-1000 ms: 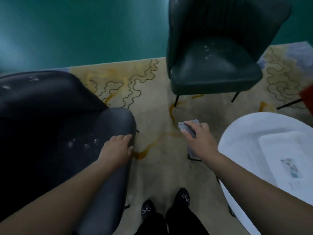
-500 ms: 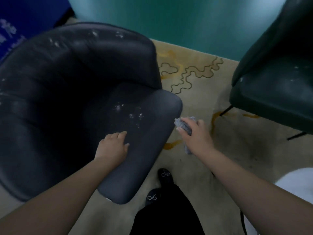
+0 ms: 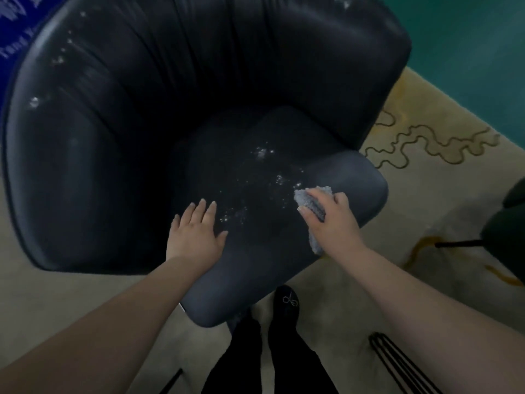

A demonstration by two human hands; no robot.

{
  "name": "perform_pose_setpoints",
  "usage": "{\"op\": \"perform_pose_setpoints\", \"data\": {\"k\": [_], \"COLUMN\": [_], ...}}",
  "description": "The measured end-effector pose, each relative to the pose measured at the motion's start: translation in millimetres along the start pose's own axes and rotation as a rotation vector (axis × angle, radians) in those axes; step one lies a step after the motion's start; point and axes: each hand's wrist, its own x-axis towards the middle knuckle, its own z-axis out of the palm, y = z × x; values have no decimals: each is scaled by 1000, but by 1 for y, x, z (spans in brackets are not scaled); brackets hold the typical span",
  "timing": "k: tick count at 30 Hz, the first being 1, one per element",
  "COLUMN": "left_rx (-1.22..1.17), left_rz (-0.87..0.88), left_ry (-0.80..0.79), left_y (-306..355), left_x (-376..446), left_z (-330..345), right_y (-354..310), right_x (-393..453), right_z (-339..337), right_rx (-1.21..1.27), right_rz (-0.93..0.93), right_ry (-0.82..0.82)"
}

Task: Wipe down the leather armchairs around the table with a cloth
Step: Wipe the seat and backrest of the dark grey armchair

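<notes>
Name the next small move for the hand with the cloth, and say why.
Probably sweep the cloth left across the seat. The right hand holds it at the seat's right edge, white specks lie just beside it, and the left hand rests flat on the seat.

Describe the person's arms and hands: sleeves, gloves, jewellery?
Both forearms are bare as far as the view shows: no sleeves in sight. The left hand and right hand wear no gloves; no rings, watch or bracelets are visible. Fingernails look short and unpainted, though the picture is dim.
</notes>
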Motion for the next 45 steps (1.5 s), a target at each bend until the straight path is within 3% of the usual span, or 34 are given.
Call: {"op": "perform_pose_setpoints", "data": {"k": [9, 16, 21, 25, 31, 39, 45], "left_rx": [-76, -228, -313, -341, -382, -381, -455], "left_rz": [-32, -23, -43, -23, -27, -40, -10], "left_ry": [-35, -3, 44, 89, 94, 19, 52], "left_y": [-45, -65, -72, -78, -80, -87, -93], "left_x": [40, 75, 82, 81, 92, 102, 102], "left_z": [73, 128, 155, 171, 168, 168, 168], "right_y": [3, 2, 7, 16, 7, 19, 27], "right_x": [43, 66, 81, 84, 94, 102, 126], "right_z": [106, 186, 234, 254, 261, 282, 262], "right_rx": [8, 196, -39, -209, -68, -390, -269], "right_rz": [-134, -291, -488, -489, -637, -830, -596], "right_ry": [-143, -141, -72, -23, -17, -49, 189]}}
